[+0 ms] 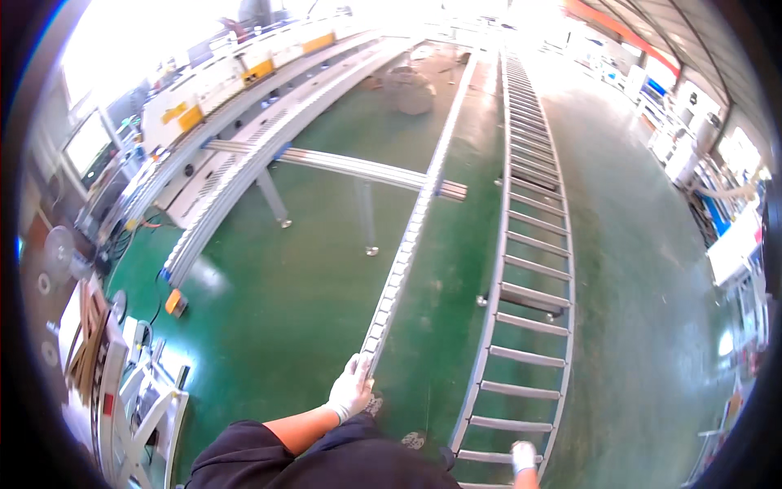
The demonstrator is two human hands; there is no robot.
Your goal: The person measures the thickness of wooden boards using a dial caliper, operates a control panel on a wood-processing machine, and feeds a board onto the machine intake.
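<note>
My left hand (pixel 350 393), in a white glove, is at the near end of a long, narrow roller rail (pixel 402 253). Its fingers close around that end. The rail runs away from me and passes over the end of a silver crossbeam (pixel 358 166). To the right, my right hand (pixel 524 455), also gloved in white, is over the near end of a long roller conveyor (pixel 521 355). This hand looks small and rounded, and its fingers cannot be made out. Whether it touches the conveyor is unclear.
A long machine (pixel 220 96) with yellow panels stands at the far left, with metal rails along its front. An orange foot pedal (pixel 175 303) lies on the green floor. White framing (pixel 155 420) and stacked boards (pixel 88 342) are at the near left. Benches and equipment line the right wall.
</note>
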